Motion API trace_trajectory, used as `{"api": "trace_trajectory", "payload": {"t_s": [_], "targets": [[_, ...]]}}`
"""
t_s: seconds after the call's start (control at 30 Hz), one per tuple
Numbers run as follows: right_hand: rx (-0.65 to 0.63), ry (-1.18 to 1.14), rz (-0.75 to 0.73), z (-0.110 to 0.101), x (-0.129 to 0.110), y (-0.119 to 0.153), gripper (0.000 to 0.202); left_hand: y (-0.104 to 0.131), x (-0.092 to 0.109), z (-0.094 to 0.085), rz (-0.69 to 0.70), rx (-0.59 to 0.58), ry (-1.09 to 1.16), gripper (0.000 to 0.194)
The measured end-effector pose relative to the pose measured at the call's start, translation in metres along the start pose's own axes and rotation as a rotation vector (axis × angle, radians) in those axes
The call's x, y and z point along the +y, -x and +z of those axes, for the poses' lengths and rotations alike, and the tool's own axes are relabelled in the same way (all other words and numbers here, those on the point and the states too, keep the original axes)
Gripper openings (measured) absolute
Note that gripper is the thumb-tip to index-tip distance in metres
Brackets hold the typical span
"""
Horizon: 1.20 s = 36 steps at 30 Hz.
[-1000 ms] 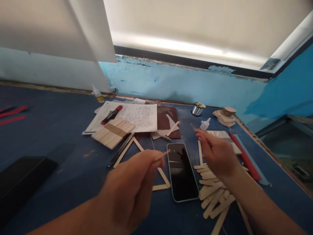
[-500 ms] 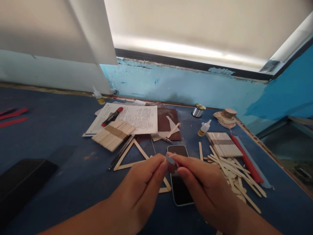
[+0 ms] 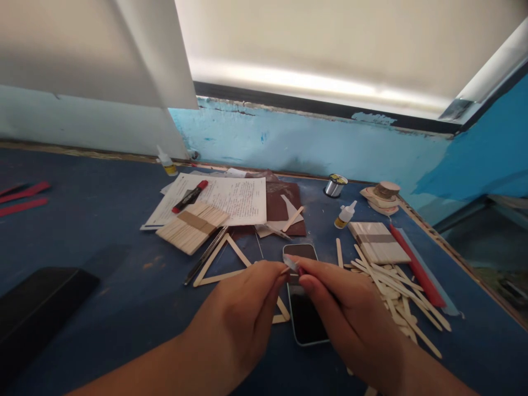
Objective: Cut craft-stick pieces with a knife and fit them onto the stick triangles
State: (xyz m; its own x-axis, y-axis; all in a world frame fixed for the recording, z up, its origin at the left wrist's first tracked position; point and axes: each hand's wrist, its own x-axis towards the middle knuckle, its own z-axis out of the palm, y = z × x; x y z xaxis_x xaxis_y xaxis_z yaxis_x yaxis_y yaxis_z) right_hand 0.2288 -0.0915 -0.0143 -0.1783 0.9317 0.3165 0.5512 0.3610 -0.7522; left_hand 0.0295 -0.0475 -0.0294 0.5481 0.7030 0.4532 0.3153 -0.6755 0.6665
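Note:
My left hand [image 3: 245,308] is closed in a pinch, its fingertips around a small tan tip [image 3: 285,270] that is mostly hidden. Facing it, my right hand [image 3: 350,308] pinches a small grey blade-like piece [image 3: 291,263] with a red part [image 3: 301,270] at the fingers. The two sets of fingertips nearly meet above a phone [image 3: 305,316] lying face up. Partly behind my left hand, craft sticks form triangle frames [image 3: 210,261] on the blue table [image 3: 136,330].
Loose craft sticks [image 3: 396,291] and a banded stick bundle [image 3: 379,250] lie right. Another stick bundle [image 3: 192,234], a marker [image 3: 190,197] and written papers [image 3: 239,201] lie left of centre. Beyond stand a glue bottle [image 3: 345,214] and a wire spool [image 3: 335,186]. A black object [image 3: 45,302] sits left.
My fingertips have drawn slightly apart. The grey piece has shifted a little right, away from my left fingers, and more of the tan tip shows. The table things look unchanged.

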Motion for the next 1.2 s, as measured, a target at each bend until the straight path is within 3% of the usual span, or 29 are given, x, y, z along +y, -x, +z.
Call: {"api": "trace_trajectory", "payload": {"t_s": [0.13, 0.23, 0.37, 0.47, 0.57, 0.77, 1.2], "targets": [[0.106, 0.056, 0.141, -0.008, 0.015, -0.011, 0.03, 0.004, 0.007, -0.005, 0.162, 0.044, -0.14, 0.016], [0.17, 0.024, 0.21, -0.013, 0.018, -0.017, 0.034, 0.006, 0.012, -0.01, 0.18, 0.058, -0.161, 0.014], [0.095, -0.014, 0.07, -0.01, 0.007, -0.01, 0.031, 0.004, 0.009, -0.012, 0.073, 0.065, -0.181, 0.02], [0.006, -0.026, -0.041, -0.007, 0.001, -0.001, 0.035, 0.0, 0.01, -0.014, -0.024, -0.011, -0.113, 0.021], [-0.027, -0.01, -0.078, -0.007, 0.002, 0.003, 0.041, -0.002, 0.015, -0.016, -0.079, -0.079, -0.018, 0.018], [-0.091, 0.021, -0.155, -0.01, -0.001, 0.001, 0.041, -0.005, 0.024, -0.016, -0.278, -0.159, 0.23, 0.031], [-0.142, -0.024, -0.177, -0.013, -0.004, 0.0, 0.041, -0.013, 0.041, -0.023, -0.35, -0.13, 0.486, 0.035]]}}
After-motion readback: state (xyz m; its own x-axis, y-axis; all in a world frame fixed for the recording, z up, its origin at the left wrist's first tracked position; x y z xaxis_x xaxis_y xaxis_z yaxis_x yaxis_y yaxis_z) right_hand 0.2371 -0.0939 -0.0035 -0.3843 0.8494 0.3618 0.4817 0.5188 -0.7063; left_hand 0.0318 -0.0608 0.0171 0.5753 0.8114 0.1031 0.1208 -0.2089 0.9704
